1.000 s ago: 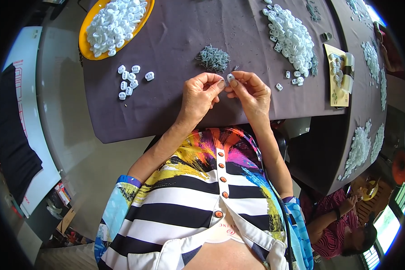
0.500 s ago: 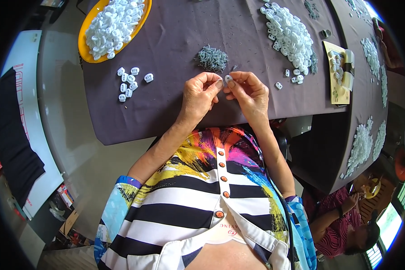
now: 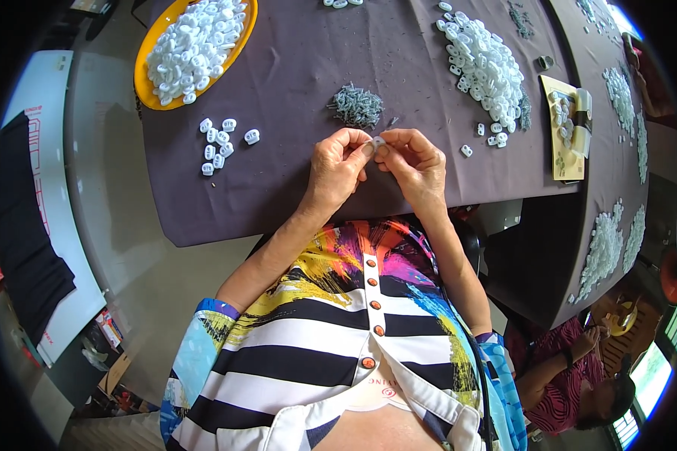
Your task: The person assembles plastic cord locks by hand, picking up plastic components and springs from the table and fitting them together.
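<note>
My right hand pinches a small white oval plastic piece between thumb and fingertips. Against the piece's left side, the thumb and forefinger of my left hand are pressed together; whatever they grip is too small or hidden to name. Both hands meet above the dark tablecloth, close to its front edge. Just beyond them lies a heap of tiny grey screw-like parts, with a stray grey part beside it. A loose group of white oval two-holed pieces rests off to the left.
A yellow tray heaped with white pieces stands at the far left. Toward the right are a large white pile and a cream card holding small pieces. Another person sits at lower right, near another table section with more piles.
My hands have come together, my left fingertips now meeting the white piece in my right. The whole view has shifted slightly, bringing more white pieces into sight at the top.
</note>
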Tool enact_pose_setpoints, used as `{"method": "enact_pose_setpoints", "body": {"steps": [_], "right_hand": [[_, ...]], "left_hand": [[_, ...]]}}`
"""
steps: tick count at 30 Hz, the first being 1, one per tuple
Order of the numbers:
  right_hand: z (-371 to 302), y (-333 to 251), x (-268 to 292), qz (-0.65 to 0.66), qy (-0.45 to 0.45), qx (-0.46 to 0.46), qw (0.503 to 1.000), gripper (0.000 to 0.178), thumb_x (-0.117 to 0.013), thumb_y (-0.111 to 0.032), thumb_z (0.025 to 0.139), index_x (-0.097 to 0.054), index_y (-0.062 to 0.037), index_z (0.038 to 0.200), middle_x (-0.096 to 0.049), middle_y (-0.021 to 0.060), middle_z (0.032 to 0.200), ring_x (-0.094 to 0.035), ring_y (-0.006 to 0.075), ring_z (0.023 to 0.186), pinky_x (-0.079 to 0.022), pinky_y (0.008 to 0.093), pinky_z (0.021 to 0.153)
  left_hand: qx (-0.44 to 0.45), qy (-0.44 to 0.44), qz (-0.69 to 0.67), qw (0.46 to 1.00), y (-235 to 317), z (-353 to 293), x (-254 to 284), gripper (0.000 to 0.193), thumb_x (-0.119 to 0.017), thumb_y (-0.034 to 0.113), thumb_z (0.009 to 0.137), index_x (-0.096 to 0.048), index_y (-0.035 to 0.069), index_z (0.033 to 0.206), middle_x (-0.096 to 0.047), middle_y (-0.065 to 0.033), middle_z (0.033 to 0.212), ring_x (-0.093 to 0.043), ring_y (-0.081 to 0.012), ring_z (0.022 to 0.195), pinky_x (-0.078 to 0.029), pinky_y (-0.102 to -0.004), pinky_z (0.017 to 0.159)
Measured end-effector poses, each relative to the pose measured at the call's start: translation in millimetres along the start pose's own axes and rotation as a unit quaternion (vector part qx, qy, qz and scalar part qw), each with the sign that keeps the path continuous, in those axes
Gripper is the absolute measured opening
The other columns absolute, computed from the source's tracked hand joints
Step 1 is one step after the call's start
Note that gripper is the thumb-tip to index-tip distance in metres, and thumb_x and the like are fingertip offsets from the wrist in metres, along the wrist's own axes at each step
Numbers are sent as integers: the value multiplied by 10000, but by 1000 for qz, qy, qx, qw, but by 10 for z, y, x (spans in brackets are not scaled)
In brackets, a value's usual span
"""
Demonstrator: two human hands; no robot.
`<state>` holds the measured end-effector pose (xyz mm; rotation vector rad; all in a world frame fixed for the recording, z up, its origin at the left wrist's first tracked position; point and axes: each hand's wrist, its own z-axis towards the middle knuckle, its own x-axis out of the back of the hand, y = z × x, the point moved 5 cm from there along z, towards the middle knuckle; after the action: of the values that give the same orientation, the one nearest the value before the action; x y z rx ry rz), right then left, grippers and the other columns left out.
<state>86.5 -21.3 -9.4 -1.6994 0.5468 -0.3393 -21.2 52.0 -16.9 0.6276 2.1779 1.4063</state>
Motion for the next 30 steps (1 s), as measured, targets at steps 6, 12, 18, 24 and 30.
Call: {"method": "enact_pose_setpoints", "body": {"steps": [6, 12, 18, 24, 30], "right_hand": [[-16, -37, -16, 16, 25, -30, 999, 148, -591, -8, 807, -597, 3, 955, -619, 32, 805, -585, 73, 711, -496, 194, 609], [10, 8, -21, 35, 12, 0, 999, 163, -578, 9, 812, -604, 13, 973, -618, 29, 822, -577, 61, 737, -484, 184, 630], [-12, -5, -33, -17, -5, 30, 999, 212, -563, 33, 810, -589, -4, 1016, -605, 10, 833, -550, 45, 724, -465, 176, 617], [-1, -45, -37, -112, -39, 54, 991, 270, -567, 32, 797, -574, -46, 1055, -592, 3, 825, -537, 41, 708, -463, 185, 586], [-2, -132, -24, -112, -67, 45, 990, 239, -581, 17, 779, -574, -22, 1015, -589, 29, 814, -558, 85, 725, -476, 216, 591]], "left_hand": [[24, 11, -38, 999, 9, -2, 18, 87, -603, 121, 820, -600, 35, 829, -581, 17, 640, -481, -25, 454, -359, -156, 359], [38, -15, -132, 990, 31, -9, -9, 144, -596, 76, 814, -593, -8, 931, -641, -83, 775, -636, -146, 635, -512, -212, 498], [43, 12, -155, 987, 12, -5, 3, 101, -582, 57, 819, -581, -17, 887, -637, -95, 746, -643, -162, 619, -530, -228, 522], [68, 10, -138, 988, -5, 2, 36, 107, -571, 47, 820, -557, -13, 907, -637, -112, 808, -647, -176, 669, -539, -245, 533], [51, 10, -115, 992, 9, -18, 20, 120, -564, 38, 821, -548, -11, 929, -638, -107, 824, -646, -164, 688, -536, -238, 549]]}}
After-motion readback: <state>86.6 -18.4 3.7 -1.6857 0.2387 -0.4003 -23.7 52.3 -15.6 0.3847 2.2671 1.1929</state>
